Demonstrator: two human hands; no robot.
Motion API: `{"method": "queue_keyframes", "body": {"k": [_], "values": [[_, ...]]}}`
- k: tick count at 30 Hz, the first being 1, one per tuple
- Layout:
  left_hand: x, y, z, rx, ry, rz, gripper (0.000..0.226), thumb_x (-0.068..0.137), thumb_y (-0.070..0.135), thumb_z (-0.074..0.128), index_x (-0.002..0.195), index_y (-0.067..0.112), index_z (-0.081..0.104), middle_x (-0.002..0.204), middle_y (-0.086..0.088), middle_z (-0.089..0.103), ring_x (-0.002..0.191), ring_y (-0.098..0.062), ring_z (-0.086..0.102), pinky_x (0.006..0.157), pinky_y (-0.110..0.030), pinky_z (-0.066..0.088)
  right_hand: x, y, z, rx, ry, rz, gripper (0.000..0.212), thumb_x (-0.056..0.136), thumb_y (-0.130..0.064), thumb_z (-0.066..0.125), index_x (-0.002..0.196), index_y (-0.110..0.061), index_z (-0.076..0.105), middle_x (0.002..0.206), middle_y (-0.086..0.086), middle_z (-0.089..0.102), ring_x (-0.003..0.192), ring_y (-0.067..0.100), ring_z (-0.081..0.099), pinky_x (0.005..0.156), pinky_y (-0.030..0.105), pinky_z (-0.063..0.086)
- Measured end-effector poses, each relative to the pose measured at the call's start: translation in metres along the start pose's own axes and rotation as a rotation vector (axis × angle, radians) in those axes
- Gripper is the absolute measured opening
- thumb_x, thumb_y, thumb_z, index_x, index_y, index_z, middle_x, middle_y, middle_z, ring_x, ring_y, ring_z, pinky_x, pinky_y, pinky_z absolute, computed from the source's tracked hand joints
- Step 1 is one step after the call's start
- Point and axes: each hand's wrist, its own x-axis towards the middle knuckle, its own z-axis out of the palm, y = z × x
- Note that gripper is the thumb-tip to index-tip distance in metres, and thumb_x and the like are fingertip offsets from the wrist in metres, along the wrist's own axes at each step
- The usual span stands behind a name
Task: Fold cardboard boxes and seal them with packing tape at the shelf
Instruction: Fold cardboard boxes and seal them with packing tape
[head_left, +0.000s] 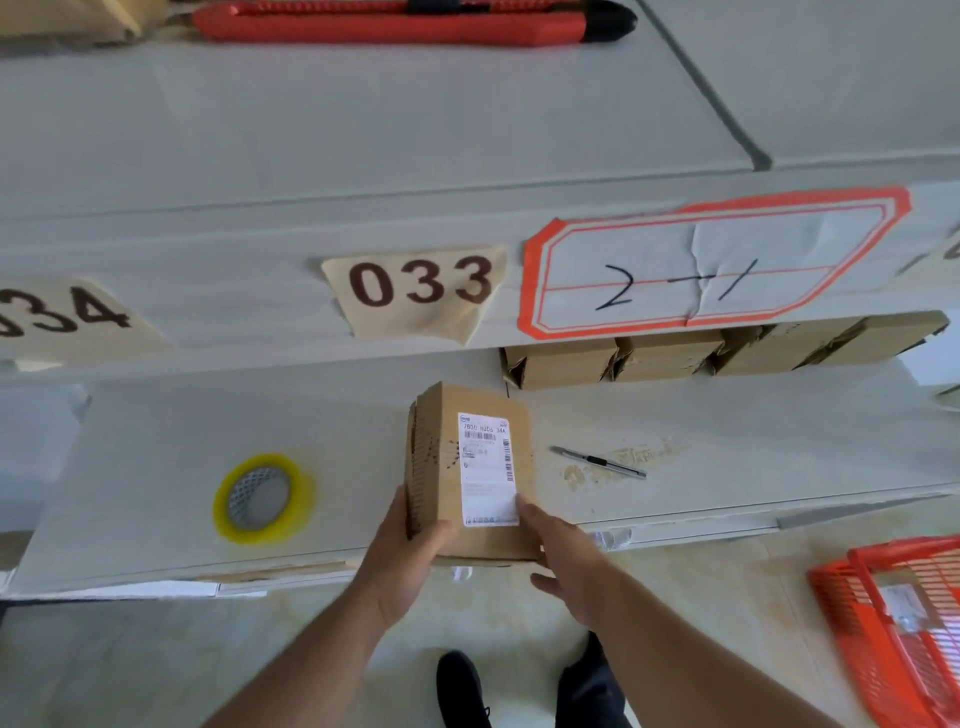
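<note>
Setting: pale grey shelf board at waist height serving as the work surface, beneath an upper shelf edge bearing tan number tags "033" and "034", and a red-bordered white label handwritten "2-1".

Item 1: row of folded brown cardboard boxes, far right, tucked under the upper shelf.

Item 2: orange plastic mesh basket, on the floor at near right.

Item 3: small brown cardboard box with a white barcode label, standing at the near edge of the surface, centre. Perforated left side. No tape can be made out on it.

Item 4: roll of clear yellowish packing tape, lying flat, left of the box, apart from it.

Item 5: slim grey utility knife, right of the box, apart.

Step, as judged: box formed and being positioned or turned; sealing not yet done. The next move calls for reaching left to the tape roll while one hand steadies the box.

Hands: left hand grips the box's near left corner, thumb curled over the top face. Right hand rests fingertips on the label's near edge, fingers fairly straight, gripping nothing.
</note>
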Motion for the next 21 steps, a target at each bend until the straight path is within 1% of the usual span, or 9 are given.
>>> {"method": "queue_keyframes", "body": {"k": [3,6,8,9,11,14,17,19,21], "values": [[0.007,-0.009,-0.010,0.059,0.123,-0.126,0.054,0.081,0.071,0.053,0.123,0.039,0.064,0.113,0.020,0.071,0.110,-0.005,0.064,0.101,-0.042,0.050,0.003,0.005,0.007,-0.085,0.022,-0.125,0.047,0.088,-0.070,0.066,0.116,-0.032,0.069,0.118,-0.008,0.071,0.113,0.015,0.063,0.107,0.044,0.050],[0.011,-0.016,-0.012,0.154,0.208,-0.171,0.050,0.103,0.064,0.039,0.110,0.026,0.071,0.109,0.007,0.074,0.106,-0.019,0.067,0.092,-0.035,0.050,0.000,0.005,0.023,-0.246,0.073,-0.285,0.042,0.094,-0.060,0.063,0.095,-0.019,0.070,0.094,-0.002,0.075,0.084,0.013,0.064,0.081,0.033,0.052],[0.013,-0.020,-0.011,0.072,0.186,-0.159,0.048,0.104,0.062,0.038,0.105,0.028,0.071,0.110,0.007,0.076,0.108,-0.018,0.068,0.100,-0.041,0.051,-0.012,0.000,0.030,-0.356,0.100,-0.388,0.042,0.096,-0.057,0.061,0.088,-0.016,0.065,0.083,-0.003,0.070,0.072,0.013,0.059,0.067,0.034,0.050],[0.014,-0.020,-0.011,-0.030,0.161,-0.153,0.045,0.105,0.061,0.039,0.106,0.030,0.072,0.109,0.010,0.077,0.109,-0.014,0.068,0.103,-0.044,0.051,-0.019,-0.003,0.030,-0.422,0.126,-0.449,0.042,0.095,-0.061,0.058,0.094,-0.020,0.068,0.090,-0.005,0.070,0.076,0.011,0.062,0.070,0.036,0.055],[0.014,-0.014,-0.007,-0.274,0.085,-0.177,0.037,0.107,0.054,0.041,0.113,0.033,0.070,0.109,0.013,0.078,0.109,-0.009,0.070,0.104,-0.044,0.051,-0.034,-0.007,0.024,-0.574,0.218,-0.539,0.060,0.089,-0.076,0.051,0.124,-0.030,0.067,0.117,-0.007,0.060,0.105,0.012,0.060,0.093,0.037,0.055],[0.017,-0.016,0.005,-0.458,0.017,-0.329,0.039,0.107,0.055,0.041,0.121,0.030,0.067,0.115,0.003,0.078,0.111,-0.023,0.072,0.097,-0.046,0.056,-0.059,-0.015,0.025,-0.753,0.323,-0.658,0.088,0.081,-0.090,0.039,0.149,-0.034,0.047,0.136,-0.013,0.039,0.129,0.013,0.040,0.111,0.035,0.043],[0.024,-0.024,0.010,-0.177,0.074,-0.364,0.042,0.108,0.047,0.045,0.108,0.016,0.074,0.093,-0.002,0.077,0.094,-0.027,0.070,0.080,-0.038,0.058,-0.068,-0.015,0.046,-0.970,0.362,-0.799,0.069,0.087,-0.077,0.041,0.140,-0.033,0.045,0.141,-0.012,0.034,0.131,0.014,0.030,0.110,0.030,0.041],[0.028,-0.024,0.005,0.217,0.227,-0.226,0.028,0.100,0.029,0.059,0.091,0.009,0.076,0.074,0.001,0.073,0.080,-0.025,0.068,0.071,-0.034,0.056,-0.065,-0.007,0.061,-1.048,0.379,-0.849,0.058,0.091,-0.067,0.044,0.135,-0.030,0.052,0.140,-0.009,0.039,0.128,0.019,0.035,0.108,0.034,0.044],[0.022,-0.011,0.001,0.210,0.443,-0.080,0.021,0.100,0.025,0.057,0.098,0.015,0.075,0.087,0.002,0.075,0.081,-0.018,0.067,0.066,-0.029,0.049,-0.054,0.004,0.068,-0.993,0.379,-0.875,0.046,0.094,-0.054,0.049,0.131,-0.028,0.057,0.144,-0.006,0.039,0.127,0.023,0.041,0.109,0.040,0.045]]}}
